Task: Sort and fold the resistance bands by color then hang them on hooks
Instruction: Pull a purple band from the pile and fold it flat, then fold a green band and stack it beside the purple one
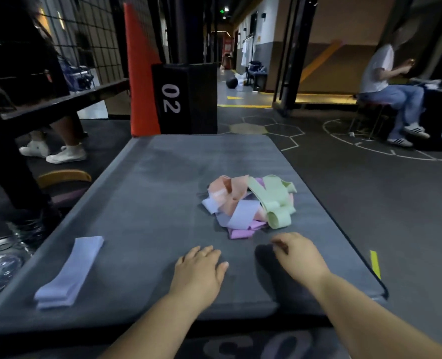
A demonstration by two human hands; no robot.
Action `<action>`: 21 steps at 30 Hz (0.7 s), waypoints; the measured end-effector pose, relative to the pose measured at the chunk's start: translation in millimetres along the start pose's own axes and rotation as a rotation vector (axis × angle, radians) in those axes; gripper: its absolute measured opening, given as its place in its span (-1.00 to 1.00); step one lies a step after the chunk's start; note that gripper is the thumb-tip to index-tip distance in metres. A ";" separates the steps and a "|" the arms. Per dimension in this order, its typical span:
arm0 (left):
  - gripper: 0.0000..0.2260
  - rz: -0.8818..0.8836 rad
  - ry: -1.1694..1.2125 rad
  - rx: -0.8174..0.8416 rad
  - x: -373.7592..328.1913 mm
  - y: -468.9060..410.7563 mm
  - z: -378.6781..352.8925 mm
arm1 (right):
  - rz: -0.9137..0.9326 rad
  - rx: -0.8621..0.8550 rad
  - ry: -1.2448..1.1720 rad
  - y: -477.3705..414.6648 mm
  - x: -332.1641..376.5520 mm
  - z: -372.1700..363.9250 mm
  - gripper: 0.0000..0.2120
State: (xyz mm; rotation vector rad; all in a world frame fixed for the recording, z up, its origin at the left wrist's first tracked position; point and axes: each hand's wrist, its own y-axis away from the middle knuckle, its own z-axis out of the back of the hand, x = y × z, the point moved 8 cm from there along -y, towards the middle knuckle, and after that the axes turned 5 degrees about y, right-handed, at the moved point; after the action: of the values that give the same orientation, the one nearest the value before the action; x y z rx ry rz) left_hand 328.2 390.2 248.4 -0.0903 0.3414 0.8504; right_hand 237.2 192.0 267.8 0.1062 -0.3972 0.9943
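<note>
Only the lavender bands lie folded at the bench's lower left; the tangled pile at centre remains unsorted, nothing hung, with left hand flat and right hand loosely curled, both empty.

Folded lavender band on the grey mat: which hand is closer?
Left. The left hand is right of the folded lavender fabric band; the right hand is farther right.

White numerals "02", printed sideways, on the face of the black box; other lettering is unreadable.
</note>
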 end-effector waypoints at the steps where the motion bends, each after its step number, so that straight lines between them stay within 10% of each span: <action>1: -0.57 -0.014 -0.006 -0.002 -8.0 -3.1 -2.6 | -0.041 -0.017 -0.036 -1.7 -7.2 3.8 -0.74; 8: -0.60 -0.165 0.023 0.019 -71.8 -38.9 -16.6 | -0.205 -0.006 -0.314 -16.7 -28.5 9.0 -0.48; 21: -0.61 -0.020 0.525 -0.027 -88.8 -77.1 -29.0 | -0.335 0.018 -0.643 -34.6 -41.4 4.8 -0.63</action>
State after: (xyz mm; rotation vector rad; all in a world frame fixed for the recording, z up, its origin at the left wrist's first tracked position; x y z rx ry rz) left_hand 324.4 269.2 246.2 -0.3446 0.8199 0.8037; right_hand 244.9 139.0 260.0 0.4995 -0.9248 0.6122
